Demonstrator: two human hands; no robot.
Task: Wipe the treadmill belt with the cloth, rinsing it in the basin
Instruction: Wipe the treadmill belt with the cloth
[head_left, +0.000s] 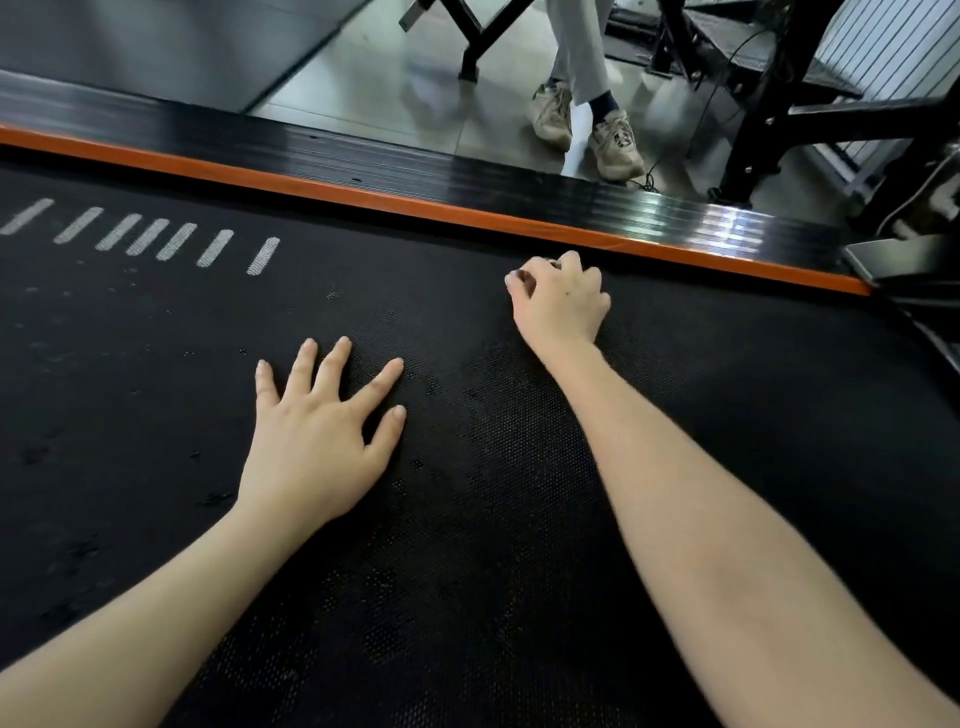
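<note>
I am pressing my left hand (317, 441) flat on the belt (156, 364), fingers spread, holding nothing. My right hand (561, 306) is curling its fingers just short of the orange rail (467, 210). I cannot tell whether a cloth is bunching beneath them, and no basin is showing. I am judging the cloth soft, limp and heavier when wet, best gathered in a full fist.
</note>
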